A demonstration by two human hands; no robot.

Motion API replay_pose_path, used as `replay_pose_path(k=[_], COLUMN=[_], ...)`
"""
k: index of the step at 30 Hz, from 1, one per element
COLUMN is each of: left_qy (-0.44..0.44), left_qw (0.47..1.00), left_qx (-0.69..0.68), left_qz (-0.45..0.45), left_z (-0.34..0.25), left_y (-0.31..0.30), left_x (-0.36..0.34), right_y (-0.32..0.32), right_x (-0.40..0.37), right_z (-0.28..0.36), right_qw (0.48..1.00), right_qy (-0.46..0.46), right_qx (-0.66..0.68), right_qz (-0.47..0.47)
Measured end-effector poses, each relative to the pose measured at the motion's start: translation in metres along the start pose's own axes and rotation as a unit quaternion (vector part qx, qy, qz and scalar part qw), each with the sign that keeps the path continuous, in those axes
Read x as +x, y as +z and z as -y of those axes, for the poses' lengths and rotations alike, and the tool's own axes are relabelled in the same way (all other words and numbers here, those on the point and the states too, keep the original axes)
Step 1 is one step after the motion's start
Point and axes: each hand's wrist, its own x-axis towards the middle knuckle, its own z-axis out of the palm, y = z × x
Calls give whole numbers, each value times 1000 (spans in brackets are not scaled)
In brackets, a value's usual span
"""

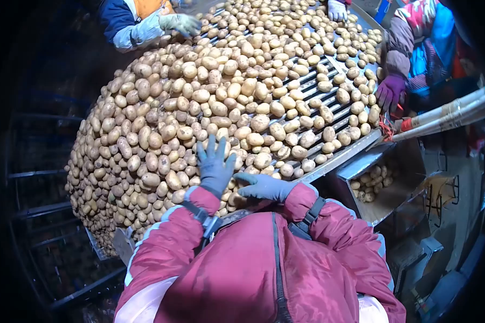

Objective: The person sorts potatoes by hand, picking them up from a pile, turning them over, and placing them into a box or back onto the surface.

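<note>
A big heap of potatoes (161, 129) covers a slatted metal sorting table (335, 110) in front of me. My left hand (215, 166), in a grey-blue glove, lies on the near potatoes with its fingers spread and pointing away from me. Just right of it, my right hand (269, 187) wears a matching glove. Its fingers stretch out to the left, over the potatoes at the table's near edge. Neither hand grips a potato. Both of my wrists carry dark straps over maroon sleeves.
A co-worker's pale-gloved hand (180, 23) reaches over the heap at far left. A purple-gloved hand (392, 91) rests by the right edge, and a white-gloved hand (337, 11) is at the back. Below the right edge, a box (355, 164) holds potatoes. Taped pipes (447, 116) jut out there.
</note>
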Motion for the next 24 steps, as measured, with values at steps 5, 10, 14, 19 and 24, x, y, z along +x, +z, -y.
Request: replay_pose_path(k=[5,10,14,19,24], left_qy=[14,-16,53,153,2], left_qw=[997,989,961,930,924], left_qx=[-72,-147,-273,-311,-375], left_qz=[-28,12,0,120,80], left_z=[-56,-115,-184,-170,-54], left_y=[29,65,68,51,66], left_x=[25,44,57,66,27], right_y=[-32,-90,-142,-214,-213], right_x=[5,-28,-83,-116,-93], right_z=[-32,-62,-97,-112,-47], right_qw=[989,988,970,897,884], right_qy=[-58,58,74,90,53], right_qx=[84,61,60,142,117], right_qz=[-106,-131,-225,-409,-450])
